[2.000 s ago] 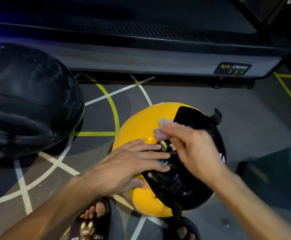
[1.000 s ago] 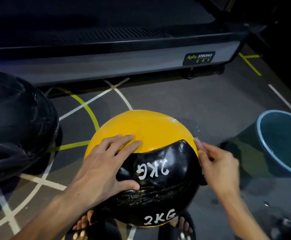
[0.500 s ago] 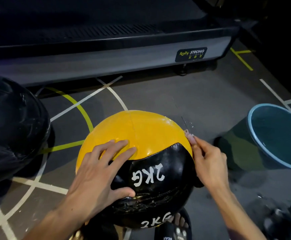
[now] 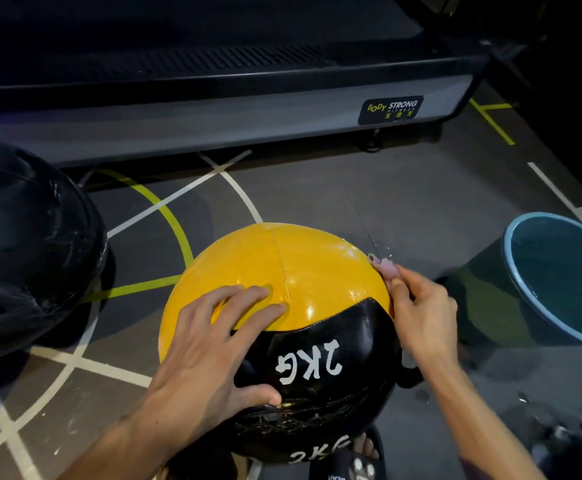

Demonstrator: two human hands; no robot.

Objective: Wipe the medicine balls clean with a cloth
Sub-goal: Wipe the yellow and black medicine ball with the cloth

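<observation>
Wiping underway: left hand lies flat, fingers spread, steadying yellow-black ball on floor; right hand pinches small cloth against its right edge. Yellow panel looks wet; big black ball likely still to do.

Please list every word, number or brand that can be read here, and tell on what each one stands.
"2KG": white, on the black panel of the yellow and black medicine ball.
"2KG" again, lower on the same ball, partly cut off.
"BODY STRONG FITNESS": label on the grey machine base; the characters beneath are too small to read.
Sandal print: partly cut off, unreadable.
</observation>
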